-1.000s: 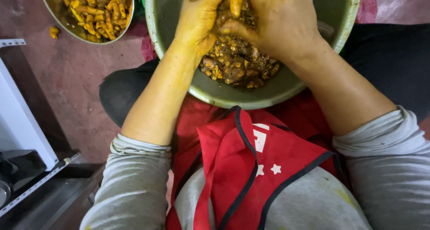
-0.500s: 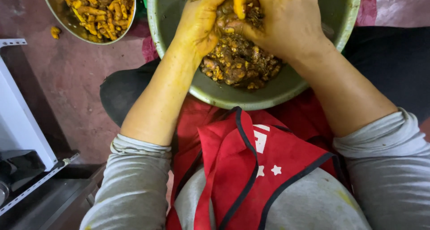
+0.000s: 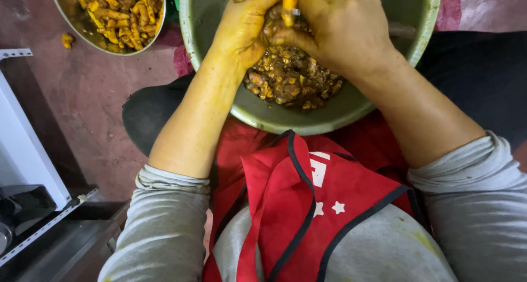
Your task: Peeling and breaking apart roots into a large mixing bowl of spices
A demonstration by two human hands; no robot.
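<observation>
Hands, left point(image 3: 244, 26) and right point(image 3: 343, 32), grip tight around yellow root point(image 3: 289, 2) above green bowl point(image 3: 263, 114)

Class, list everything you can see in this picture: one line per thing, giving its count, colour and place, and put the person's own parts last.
Large bowl: one, green-grey, top centre, on the lap.
Scraps in the large bowl: a heap, brown and yellow, under the hands.
Turmeric root: one, orange-yellow, in the grip of both hands, top centre.
Small bowl: one, metal, top left.
Peeled roots: many, orange-yellow, in the small bowl.
Loose piece: one, orange, on the floor.
Floor: reddish, left.
Apron: one, red with dark trim, over the chest.
Sleeves: two, grey.
Left hand: yellow-stained.
Right hand: beside it.
</observation>
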